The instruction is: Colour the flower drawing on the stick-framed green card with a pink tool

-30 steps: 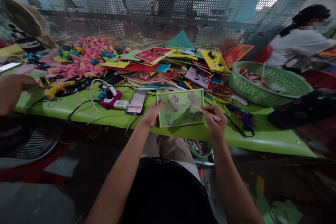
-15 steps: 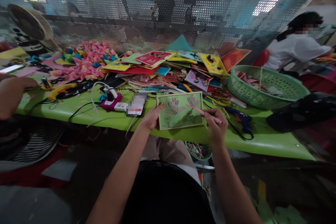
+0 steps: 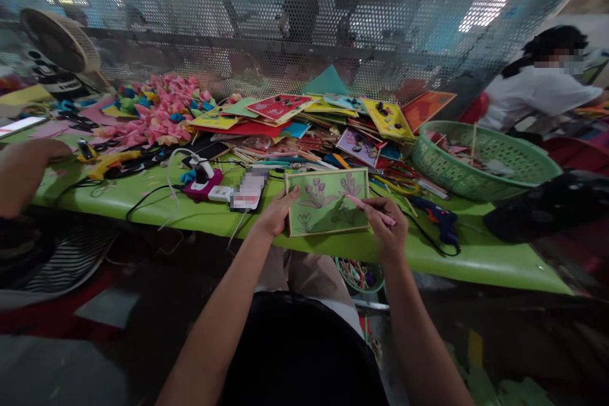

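A green framed picture (image 3: 311, 219) with several drawn purple flowers is tilted up at the table's front edge. My left hand (image 3: 279, 210) grips its left side, thumb over the frame. In my right hand (image 3: 386, 222) is a pink pen (image 3: 373, 209), pinched between the fingers. The pen's tip lies over the right half of the picture, near the upper right flower; whether it touches the surface I cannot tell. The hand's shadow falls on the picture's lower right.
Behind the picture are stacked coloured cards (image 3: 280, 106), a phone (image 3: 248, 190) and a purple power strip (image 3: 204, 187). At right lie a glue gun (image 3: 438, 217) and a green basket (image 3: 485, 162). Pink paper flowers (image 3: 162, 114) are heaped at left, near another person's arm (image 3: 23, 168).
My right hand has shifted slightly left, bringing the pen's tip left across the picture. My left hand keeps its grip on the frame.
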{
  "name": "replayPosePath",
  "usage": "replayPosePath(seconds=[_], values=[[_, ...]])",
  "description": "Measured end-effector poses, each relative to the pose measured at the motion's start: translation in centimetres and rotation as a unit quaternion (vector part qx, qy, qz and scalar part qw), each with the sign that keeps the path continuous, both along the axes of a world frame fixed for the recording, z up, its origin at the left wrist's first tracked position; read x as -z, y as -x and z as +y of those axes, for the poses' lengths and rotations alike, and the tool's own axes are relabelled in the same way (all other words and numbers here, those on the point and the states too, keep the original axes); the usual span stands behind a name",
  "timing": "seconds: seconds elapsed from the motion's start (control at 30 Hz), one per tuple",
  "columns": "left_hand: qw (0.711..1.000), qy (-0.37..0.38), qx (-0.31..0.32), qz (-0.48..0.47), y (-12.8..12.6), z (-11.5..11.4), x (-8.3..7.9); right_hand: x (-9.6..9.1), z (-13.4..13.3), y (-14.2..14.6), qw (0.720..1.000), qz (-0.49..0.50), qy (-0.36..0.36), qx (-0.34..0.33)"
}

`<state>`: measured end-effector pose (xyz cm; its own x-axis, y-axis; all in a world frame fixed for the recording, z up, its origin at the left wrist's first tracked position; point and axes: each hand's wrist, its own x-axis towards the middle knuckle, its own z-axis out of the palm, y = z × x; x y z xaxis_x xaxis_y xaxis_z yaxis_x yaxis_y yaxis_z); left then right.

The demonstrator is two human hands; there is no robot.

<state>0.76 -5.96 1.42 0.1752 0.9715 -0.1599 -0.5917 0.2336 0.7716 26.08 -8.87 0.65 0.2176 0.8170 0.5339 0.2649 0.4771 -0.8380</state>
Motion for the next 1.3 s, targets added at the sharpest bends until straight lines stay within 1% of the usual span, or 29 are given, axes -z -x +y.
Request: replayPosePath(seconds=[0.1, 0.3, 0.47, 0.63, 0.8, 0.9, 0.97, 1.13, 1.3], values=[[1.000, -0.001, 0.000, 0.000, 0.0, 0.0, 0.1, -0.1, 0.0, 0.1, 1.000, 0.006, -0.006, 0.018], [1.000, 0.014, -0.005, 0.003, 0.0, 0.0, -0.1, -0.4, -0.2, 0.3, 1.000, -0.014, 0.006, -0.006], [1.000, 0.017, -0.008, -0.003, -0.1, -0.1, -0.4, -0.3, -0.1, 0.3, 1.000, -0.006, 0.002, 0.022], [1.000, 0.024, -0.014, -0.002, -0.1, -0.2, -0.5, -0.5, -0.2, 0.4, 1.000, -0.007, 0.000, 0.008], [1.000, 0.022, -0.010, 0.002, -0.1, -0.2, -0.5, -0.6, -0.3, 0.3, 1.000, 0.006, -0.003, 0.030], [1.000, 0.011, -0.002, -0.002, -0.1, -0.2, -0.4, -0.5, -0.3, 0.3, 1.000, -0.002, -0.003, 0.011], [1.000, 0.002, 0.003, -0.004, -0.1, -0.2, -0.3, -0.4, -0.3, 0.2, 1.000, 0.001, -0.005, 0.011], [1.000, 0.010, 0.005, 0.000, 0.1, 0.0, 0.0, 0.0, -0.3, -0.3, 0.999, 0.032, -0.010, 0.040], [1.000, 0.021, -0.004, 0.002, 0.2, 0.1, 0.0, 0.0, -0.1, -0.7, 0.990, 0.127, -0.048, 0.038]])
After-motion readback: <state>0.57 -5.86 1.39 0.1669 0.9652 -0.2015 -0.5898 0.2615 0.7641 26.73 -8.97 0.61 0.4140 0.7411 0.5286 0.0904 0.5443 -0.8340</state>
